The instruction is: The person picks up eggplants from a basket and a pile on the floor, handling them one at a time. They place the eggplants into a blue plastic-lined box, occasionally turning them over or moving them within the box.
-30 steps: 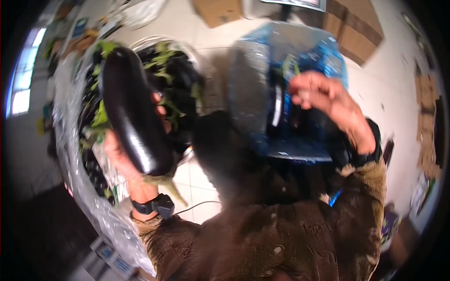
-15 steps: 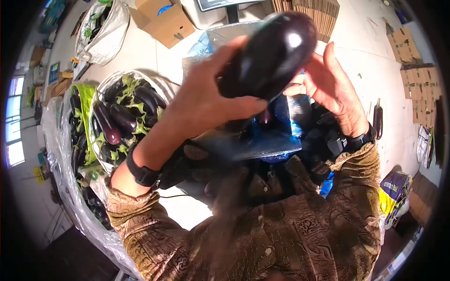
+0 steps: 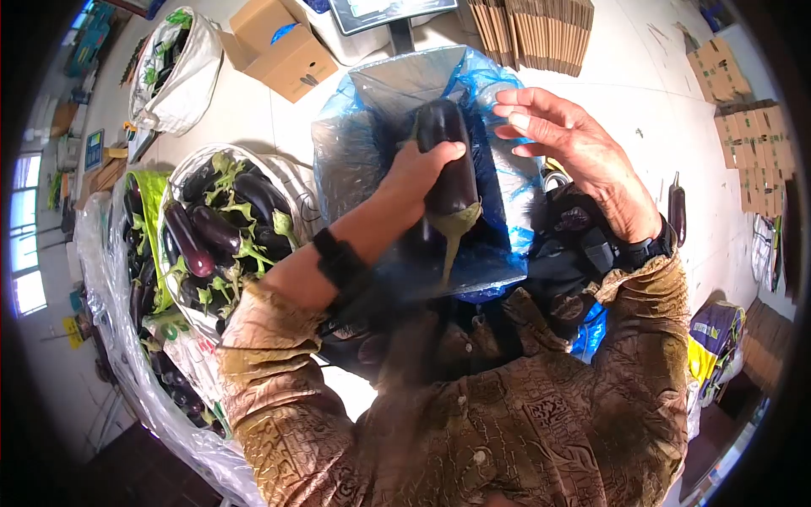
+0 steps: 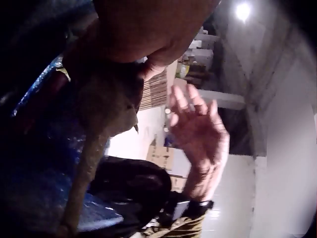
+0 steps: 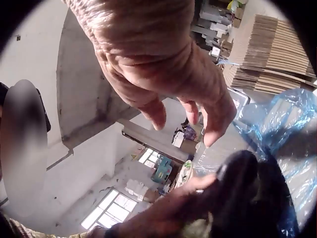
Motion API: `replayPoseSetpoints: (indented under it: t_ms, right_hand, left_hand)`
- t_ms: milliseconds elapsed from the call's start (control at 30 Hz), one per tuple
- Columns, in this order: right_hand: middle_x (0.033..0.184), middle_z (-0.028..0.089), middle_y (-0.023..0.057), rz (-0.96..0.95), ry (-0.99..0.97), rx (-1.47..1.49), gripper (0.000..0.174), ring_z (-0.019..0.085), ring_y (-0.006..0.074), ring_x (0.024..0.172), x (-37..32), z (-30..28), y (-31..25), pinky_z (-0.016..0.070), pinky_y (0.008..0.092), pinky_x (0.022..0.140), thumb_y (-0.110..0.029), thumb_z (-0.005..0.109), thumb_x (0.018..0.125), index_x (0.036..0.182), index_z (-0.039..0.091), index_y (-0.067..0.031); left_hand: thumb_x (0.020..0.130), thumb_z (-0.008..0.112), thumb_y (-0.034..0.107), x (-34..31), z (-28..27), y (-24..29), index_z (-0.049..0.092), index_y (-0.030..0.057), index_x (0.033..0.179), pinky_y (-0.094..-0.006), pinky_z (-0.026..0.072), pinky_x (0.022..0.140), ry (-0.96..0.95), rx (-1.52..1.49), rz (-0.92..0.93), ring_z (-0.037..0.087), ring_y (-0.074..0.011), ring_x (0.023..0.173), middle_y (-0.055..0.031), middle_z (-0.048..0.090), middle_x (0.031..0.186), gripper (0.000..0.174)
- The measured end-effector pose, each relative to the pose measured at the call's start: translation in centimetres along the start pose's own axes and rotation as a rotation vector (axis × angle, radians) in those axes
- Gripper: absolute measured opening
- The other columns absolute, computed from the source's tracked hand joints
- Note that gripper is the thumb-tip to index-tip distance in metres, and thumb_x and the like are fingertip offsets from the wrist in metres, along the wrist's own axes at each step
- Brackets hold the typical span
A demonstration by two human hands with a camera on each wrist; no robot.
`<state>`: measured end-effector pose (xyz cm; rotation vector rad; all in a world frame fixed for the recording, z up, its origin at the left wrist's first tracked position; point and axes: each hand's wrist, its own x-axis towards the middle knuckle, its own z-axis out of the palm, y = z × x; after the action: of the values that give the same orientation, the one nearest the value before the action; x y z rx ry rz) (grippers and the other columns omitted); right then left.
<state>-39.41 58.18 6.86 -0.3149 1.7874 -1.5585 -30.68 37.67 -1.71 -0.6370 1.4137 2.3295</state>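
Head view: holding a fat, smooth eggplant [image 3: 453, 188] in the left grip [image 3: 414, 175], closed around one side of it, with the thumb laid across glossy, near-black skin. Held lengthwise within the mouth of a blue plastic bag [image 3: 340, 150], blunt rounded end away from the body, with the green calyx [image 3: 459, 218] and long, thin stalk [image 3: 449, 260] toward it. Cannot tell whether touching what lies beneath. Spread wide into a boxy hollow, with thin, wrinkled, shiny film, cloudy in places and bright blue at the folds.

Holding the right grip [image 3: 576, 139] over the bag's right edge, loosely spread, fingers gently bent and with nothing between them. Seen from the left wrist: the same separated fingers, behind a dim brown stalk. Seen from the right wrist: arched fingers above the eggplant's rounded end, near crinkled, translucent film.

To the left, heaped in a round white sack [image 3: 291, 171]: more eggplants [image 3: 221, 228], plump and oval, with spiky green caps. Farther left, lying in long crumpled folds: clear plastic sheeting [image 3: 108, 317]. Beyond the bag, a tight stack of flat cardboard [image 3: 545, 35] with ridged edges, and an open-flapped cardboard box [image 3: 283, 55]. Worn on both arms: puckered, embossed brown sleeves [image 3: 283, 355] and black wrist straps [image 3: 336, 255].
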Motion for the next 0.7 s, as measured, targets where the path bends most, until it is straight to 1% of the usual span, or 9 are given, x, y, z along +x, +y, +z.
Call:
replayPoseSetpoints:
  t_ms: [133,200,267,333,367,467,500,600,700]
  right_hand:
    - [0.121,0.063,0.0068,-0.026,0.015,-0.034,0.050,0.059,0.0191,0.112,0.6,-0.8,-0.2,0.0449,0.0327,0.091,-0.040,0.067,0.091,0.127,0.058,-0.0069]
    - [0.122,0.063,0.0067,-0.025,0.000,-0.066,0.048,0.059,0.0199,0.112,0.9,-1.1,-0.3,0.0437,0.0340,0.093,-0.039,0.067,0.091,0.125,0.060,-0.0071]
    - [0.121,0.063,0.0063,-0.012,-0.015,-0.083,0.047,0.059,0.0198,0.112,1.3,-1.3,0.1,0.0431,0.0340,0.094,-0.038,0.068,0.091,0.124,0.060,-0.0071]
    - [0.121,0.063,0.0059,0.003,-0.023,-0.105,0.045,0.059,0.0197,0.111,1.4,-1.7,0.3,0.0425,0.0341,0.095,-0.038,0.068,0.091,0.123,0.061,-0.0071]
    - [0.120,0.063,0.0054,0.002,-0.046,-0.133,0.044,0.059,0.0192,0.111,1.5,-1.8,0.4,0.0421,0.0339,0.095,-0.036,0.067,0.091,0.123,0.061,-0.0065]
    - [0.118,0.063,0.0048,-0.009,-0.096,-0.187,0.041,0.059,0.0185,0.109,2.4,-2.0,0.7,0.0424,0.0339,0.095,-0.032,0.066,0.092,0.123,0.061,-0.0052]
    - [0.116,0.064,0.0046,-0.021,-0.110,-0.217,0.039,0.059,0.0183,0.108,2.8,-2.0,0.8,0.0430,0.0340,0.095,-0.030,0.065,0.093,0.122,0.061,-0.0045]
    - [0.115,0.064,0.0054,-0.100,-0.193,-0.425,0.036,0.059,0.0186,0.104,4.5,-1.2,0.8,0.0447,0.0355,0.094,-0.025,0.063,0.095,0.122,0.061,-0.0028]
    - [0.118,0.064,0.0130,-0.190,-0.269,-0.850,0.034,0.063,0.0297,0.104,6.7,1.0,2.0,0.0483,0.0390,0.091,-0.019,0.063,0.092,0.121,0.060,-0.0004]
  left_hand:
    - [0.075,0.078,0.019,6.3,-1.1,-5.8,0.046,-0.0114,0.122,-0.0364,0.0551,0.076,0.149,-0.015,-0.097,0.067,-0.0259,0.087,-0.0208,0.063,0.106,0.065]
    - [0.081,0.074,0.013,8.6,-0.3,-7.6,0.048,-0.0068,0.118,-0.0416,0.0571,0.073,0.406,0.167,-0.044,0.067,-0.0275,0.087,-0.0179,0.063,0.104,0.049]
    - [0.079,0.076,0.015,12.5,-1.3,-12.2,0.037,-0.0071,0.131,-0.0432,0.0557,0.082,0.480,0.245,0.073,0.064,-0.0321,0.102,-0.0230,0.056,0.120,0.068]
    - [0.082,0.073,0.013,11.1,1.3,-12.9,0.022,-0.0071,0.144,-0.0410,0.0511,0.093,0.664,0.630,0.082,0.058,-0.0324,0.114,-0.0235,0.050,0.131,0.083]
    - [0.084,0.070,0.010,10.2,1.4,-12.7,0.010,-0.0069,0.149,-0.0379,0.0471,0.097,0.630,0.583,0.010,0.053,-0.0300,0.120,-0.0220,0.046,0.136,0.090]
    - [0.084,0.069,0.009,11.1,-1.0,-14.8,0.013,-0.0070,0.148,-0.0377,0.0482,0.094,0.383,0.240,0.174,0.054,-0.0279,0.116,-0.0206,0.048,0.134,0.087]
    - [0.077,0.076,0.017,10.4,-1.0,-14.3,0.013,-0.0079,0.149,-0.0375,0.0287,0.114,0.308,0.125,0.152,0.034,-0.0362,0.138,-0.0270,0.027,0.151,0.099]
    - [0.074,0.078,0.018,9.8,0.0,-13.8,0.015,-0.0094,0.148,-0.0380,0.0291,0.115,0.405,0.230,0.189,0.033,-0.0373,0.138,-0.0290,0.028,0.150,0.100]
    - [0.072,0.080,0.021,10.0,0.6,-12.9,0.014,-0.0093,0.148,-0.0382,0.0295,0.115,0.490,0.504,0.107,0.032,-0.0384,0.139,-0.0309,0.029,0.149,0.104]
